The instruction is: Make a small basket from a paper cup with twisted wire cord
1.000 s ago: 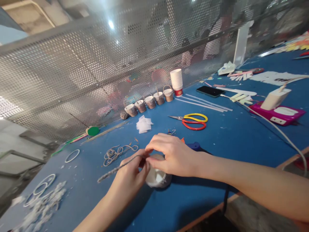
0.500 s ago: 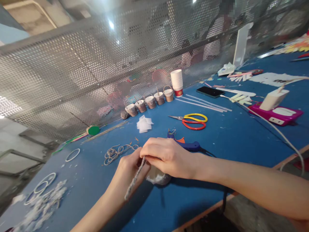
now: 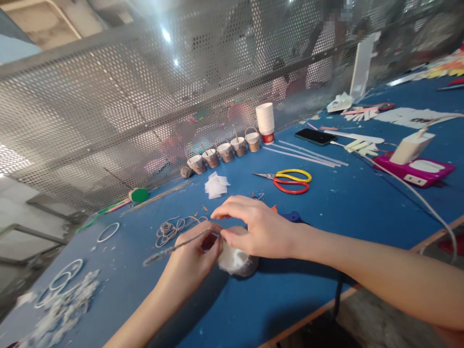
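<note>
A grey twisted cord (image 3: 174, 249) runs out to the left from the fingertips of my left hand (image 3: 194, 251), which is closed on it. My right hand (image 3: 259, 227) meets those fingertips with its thumb, and its index finger is lifted apart from the thumb. Under my right hand stands a small cup (image 3: 237, 263), white inside with a grey fuzzy outside; the right hand hides part of it. Partly covered behind that hand lies a blue glue gun (image 3: 290, 217) with an orange trigger. A tangle of thin grey cord (image 3: 170, 232) lies just beyond my left hand.
Scissors (image 3: 292, 181) with yellow and red handles lie past the hands, near white squares (image 3: 216, 185). Several wrapped cups (image 3: 225, 153) and stacked paper cups (image 3: 266, 123) line the mesh panel (image 3: 145, 106). A phone (image 3: 315, 137) and a pink power strip (image 3: 431, 169) are to the right.
The cord's free end has swung from hanging down to pointing left. My right index finger has lifted away from the thumb, and more of the cup shows.
</note>
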Demonstrator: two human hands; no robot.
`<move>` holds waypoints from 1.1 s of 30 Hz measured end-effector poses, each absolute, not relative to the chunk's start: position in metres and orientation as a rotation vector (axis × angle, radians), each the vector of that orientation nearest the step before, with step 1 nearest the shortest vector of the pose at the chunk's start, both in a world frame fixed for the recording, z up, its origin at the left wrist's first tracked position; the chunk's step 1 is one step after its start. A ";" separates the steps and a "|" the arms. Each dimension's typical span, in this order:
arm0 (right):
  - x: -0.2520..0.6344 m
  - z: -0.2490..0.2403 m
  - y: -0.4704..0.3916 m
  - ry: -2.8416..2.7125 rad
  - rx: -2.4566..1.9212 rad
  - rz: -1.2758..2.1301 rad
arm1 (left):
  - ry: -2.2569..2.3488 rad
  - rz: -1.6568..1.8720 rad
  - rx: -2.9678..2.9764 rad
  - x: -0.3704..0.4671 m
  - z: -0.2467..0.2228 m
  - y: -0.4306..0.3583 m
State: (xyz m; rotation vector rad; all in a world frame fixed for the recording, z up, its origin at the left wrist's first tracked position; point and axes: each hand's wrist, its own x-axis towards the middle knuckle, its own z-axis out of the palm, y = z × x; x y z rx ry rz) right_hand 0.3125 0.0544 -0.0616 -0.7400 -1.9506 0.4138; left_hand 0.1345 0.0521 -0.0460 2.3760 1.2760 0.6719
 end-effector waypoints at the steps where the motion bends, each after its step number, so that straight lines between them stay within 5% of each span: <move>1: 0.314 -0.060 0.055 -1.943 -0.820 0.430 | 1.262 0.673 2.373 0.135 -0.046 0.051; 14: 0.339 -0.039 0.052 -2.088 -1.134 0.595 | 1.260 0.782 2.406 0.136 -0.053 0.048; 25: 0.384 -0.064 0.047 -2.631 -1.519 0.214 | 1.218 0.803 2.538 0.133 -0.053 0.046; 33: 0.367 -0.089 0.046 -2.518 -1.674 0.030 | 1.299 0.799 2.458 0.134 -0.052 0.046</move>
